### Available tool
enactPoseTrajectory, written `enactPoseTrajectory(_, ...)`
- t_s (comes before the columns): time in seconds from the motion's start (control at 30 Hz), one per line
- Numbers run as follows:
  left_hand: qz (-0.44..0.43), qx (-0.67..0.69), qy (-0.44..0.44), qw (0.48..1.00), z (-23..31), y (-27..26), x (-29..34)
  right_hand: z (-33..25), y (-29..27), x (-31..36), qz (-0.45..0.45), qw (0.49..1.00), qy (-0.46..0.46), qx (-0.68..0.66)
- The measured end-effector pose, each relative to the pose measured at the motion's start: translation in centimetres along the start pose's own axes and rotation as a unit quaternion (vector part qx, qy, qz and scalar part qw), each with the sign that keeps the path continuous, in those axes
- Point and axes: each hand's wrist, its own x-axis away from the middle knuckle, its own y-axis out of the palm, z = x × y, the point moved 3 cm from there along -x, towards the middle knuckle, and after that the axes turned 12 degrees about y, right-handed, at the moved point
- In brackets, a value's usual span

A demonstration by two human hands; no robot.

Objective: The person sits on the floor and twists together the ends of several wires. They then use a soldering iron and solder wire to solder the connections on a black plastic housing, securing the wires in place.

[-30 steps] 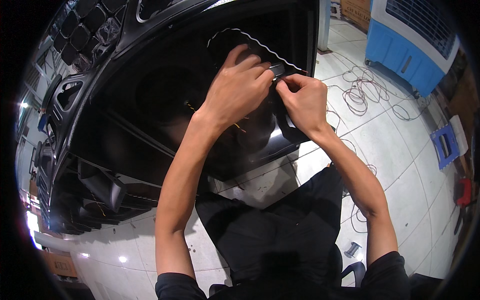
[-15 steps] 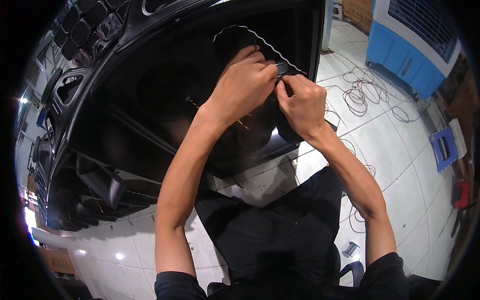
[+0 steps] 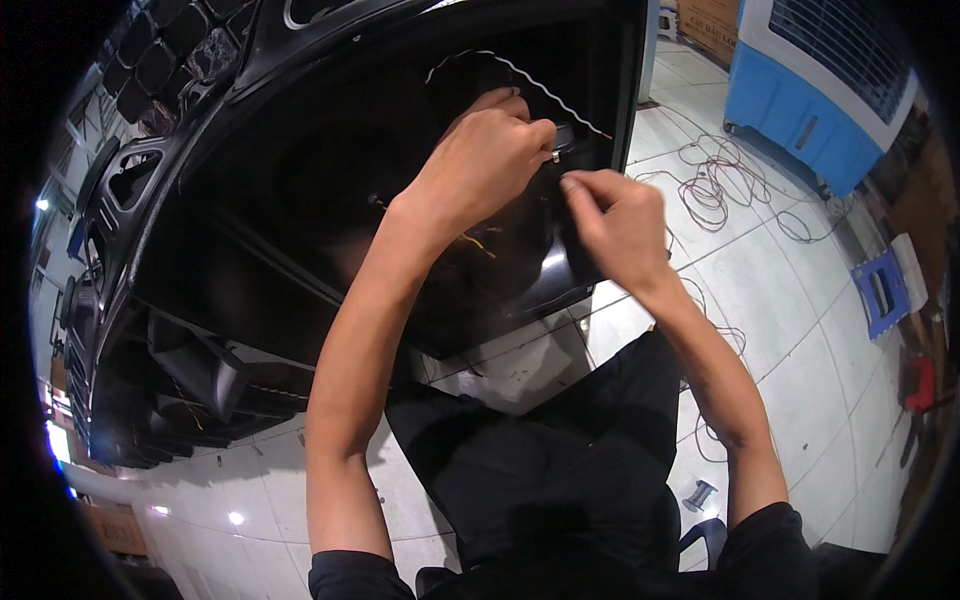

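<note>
My left hand (image 3: 485, 155) reaches into a large glossy black housing (image 3: 290, 190). Its thumb and fingers are closed on a small piece with a shiny metal end (image 3: 557, 157); the rest of that piece is hidden by the hand. A little to the right, my right hand (image 3: 622, 220) is held in a pinch, apart from the left. Whatever its fingertips hold, if anything, is too small to make out. Beyond both hands a white twisted wire (image 3: 545, 92) arcs across the dark interior. Under my left wrist a yellow-and-dark wire (image 3: 478, 243) pokes out with loose ends.
On the tiled floor to the right lie tangled thin wires (image 3: 715, 185), beside a blue-and-white air cooler (image 3: 790, 110). Farther along are a blue plastic stool (image 3: 880, 292) and a red object (image 3: 918, 383). A grey spool (image 3: 699, 494) lies near my right elbow.
My right hand has drawn back, right and slightly downward, from the left, opening a gap between them. The metal end in my left hand now shows. The left hand stays nearly in place.
</note>
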Motion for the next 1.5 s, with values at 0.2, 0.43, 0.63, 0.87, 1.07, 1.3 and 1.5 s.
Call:
enactPoseTrajectory(0.2, 0.002, 0.02, -0.001, 1.0, -0.2, 0.3, -0.1, 2.2, 0.6, -2.6, -0.158, 0.938, 0.237, -0.196)
enactPoseTrajectory(0.43, -0.013, 0.017, 0.005, 1.0, -0.2, 0.1, -0.3, 2.2, 1.8, -2.6, -0.112, 0.967, 0.18, -0.139)
enactPoseTrajectory(0.63, -0.001, 0.01, 0.01, 1.0, -0.5, 0.6, 0.0, 0.5, 1.4, -1.9, 0.028, 0.989, -0.123, 0.078)
enactPoseTrajectory(0.87, -0.017, -0.019, 0.028, 0.999, -0.2, 0.3, -0.3, 0.4, 1.8, -1.8, 0.062, 0.946, -0.234, 0.216)
enactPoseTrajectory(1.07, -0.017, -0.015, 0.037, 0.999, -0.1, 0.3, -0.4, -0.7, 3.3, -1.5, 0.099, 0.877, -0.242, 0.403)
enactPoseTrajectory(1.3, -0.011, -0.038, 0.037, 0.999, -0.2, 0.5, -0.4, -0.4, 3.7, -1.4, 0.125, 0.903, -0.212, 0.353)
enactPoseTrajectory(1.5, -0.013, -0.02, 0.018, 1.0, 0.0, 0.4, -0.3, 0.9, 1.0, -1.2, -0.087, 0.978, 0.165, -0.089)
